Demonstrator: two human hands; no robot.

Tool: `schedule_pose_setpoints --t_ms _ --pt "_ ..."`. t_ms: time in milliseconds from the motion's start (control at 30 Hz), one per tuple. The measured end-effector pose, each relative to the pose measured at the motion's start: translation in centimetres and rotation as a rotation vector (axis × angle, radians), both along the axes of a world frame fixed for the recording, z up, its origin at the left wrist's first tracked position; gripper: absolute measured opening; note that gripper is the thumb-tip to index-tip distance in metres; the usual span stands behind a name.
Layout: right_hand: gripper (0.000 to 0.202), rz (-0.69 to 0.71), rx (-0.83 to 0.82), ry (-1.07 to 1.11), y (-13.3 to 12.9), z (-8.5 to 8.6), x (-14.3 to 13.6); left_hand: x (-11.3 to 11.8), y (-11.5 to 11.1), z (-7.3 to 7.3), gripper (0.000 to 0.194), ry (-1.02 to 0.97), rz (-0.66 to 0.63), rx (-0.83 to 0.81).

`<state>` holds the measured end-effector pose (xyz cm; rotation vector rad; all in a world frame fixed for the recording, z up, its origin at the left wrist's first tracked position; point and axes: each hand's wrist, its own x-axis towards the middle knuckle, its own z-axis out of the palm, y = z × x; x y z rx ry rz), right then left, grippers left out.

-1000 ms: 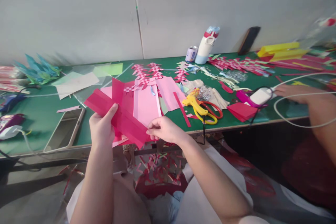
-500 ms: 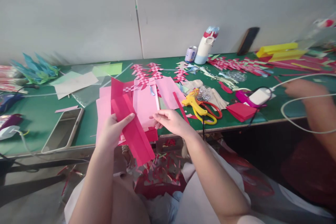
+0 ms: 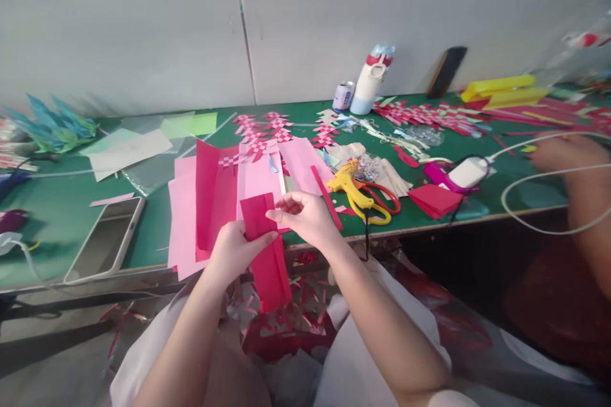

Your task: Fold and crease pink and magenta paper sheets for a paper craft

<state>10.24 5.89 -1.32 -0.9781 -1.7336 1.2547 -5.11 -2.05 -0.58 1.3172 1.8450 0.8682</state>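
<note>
A folded strip of red paper (image 3: pixel 270 273) stands tilted in front of the table edge, held between both hands. My left hand (image 3: pixel 238 248) grips its left side with the thumb laid across the front. At its upper right edge, the thumb and fingers of my right hand (image 3: pixel 303 216) pinch the paper. Behind it, a creased red sheet (image 3: pixel 217 203) and pink sheets (image 3: pixel 181 216) lie on the green table (image 3: pixel 52 203). Just right of my right hand are a thin red strip (image 3: pixel 324 194) and yellow-handled scissors (image 3: pixel 360 194).
Checkered woven paper pieces (image 3: pixel 252 133) lie at the back, near a can (image 3: pixel 344 96) and a white bottle (image 3: pixel 370 86). A phone (image 3: pixel 105 241) rests at the left. Another person's hand (image 3: pixel 556 152) is at the right, beside a white cable (image 3: pixel 508 197). Paper scraps fill a red container below.
The red strip has turned more upright and moved slightly right. My right hand has come onto its edge, where before it was apart from it. The creased red sheet behind shows more fully.
</note>
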Motion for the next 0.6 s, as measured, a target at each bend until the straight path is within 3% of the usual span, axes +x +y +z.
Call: schedule_pose_setpoints --t_ms 133,267,400,600 --pt "0.027 -0.054 0.050 -0.034 -0.4 -0.1 -0.3 0.5 0.1 -0.3 0.041 0.160 -0.015 -0.013" --pt "0.022 -0.025 0.040 -0.017 -0.2 -0.2 -0.2 0.7 -0.1 -0.1 0.046 0.098 -0.030 0.007" --pt "0.022 0.046 -0.051 0.101 0.3 -0.3 0.2 0.4 -0.4 0.1 0.042 -0.046 -0.003 -0.002" --pt "0.031 0.122 -0.335 0.255 0.5 0.2 0.7 0.1 -0.9 0.5 0.038 -0.429 -0.033 -0.092"
